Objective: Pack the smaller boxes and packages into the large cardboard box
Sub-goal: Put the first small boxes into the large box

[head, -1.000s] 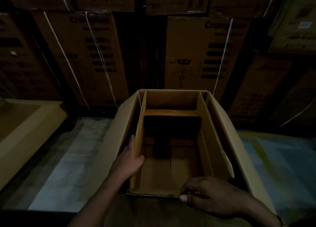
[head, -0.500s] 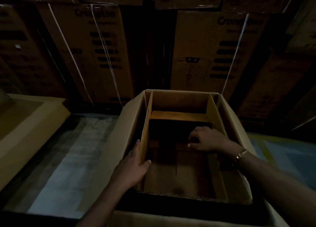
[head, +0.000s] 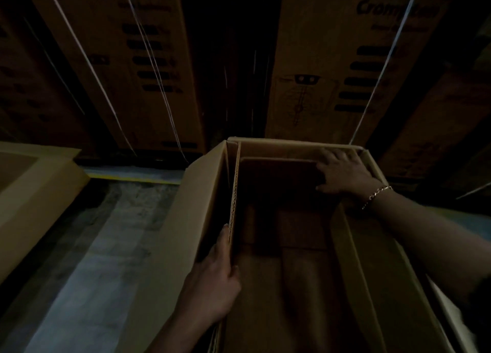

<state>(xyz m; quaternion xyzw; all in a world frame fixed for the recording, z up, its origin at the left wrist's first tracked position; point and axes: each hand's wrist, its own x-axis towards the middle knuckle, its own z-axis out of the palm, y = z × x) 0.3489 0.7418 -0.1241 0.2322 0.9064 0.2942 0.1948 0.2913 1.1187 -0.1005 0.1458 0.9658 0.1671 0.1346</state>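
- The left hand (head: 212, 281) grips the upright corrugated inner panel (head: 235, 193) along the left side of the large open brown cardboard box (head: 186, 219), thumb inside and fingers wrapped over the panel's outer face.
- The right hand (head: 342, 174), a thin gold chain bracelet (head: 376, 196) at the wrist, reaches into the far right corner of the box, fingers spread flat against a dark brown cardboard panel (head: 279, 182) that stands across the far end; it presses and does not pinch.
- The box sits directly below the camera, flaps (head: 372, 246) turned up along both long sides; its floor shows only bare cardboard, in deep shadow.
- To the left, a grey, mottled concrete floor (head: 93, 259) runs back to a yellow painted line (head: 138, 178).
- At far left lies another pale cardboard carton (head: 34, 187), only partly in view.
- Beyond, tall stacked brown cartons (head: 132, 60) printed in black and bound with white straps (head: 87, 60) fill the dim background.
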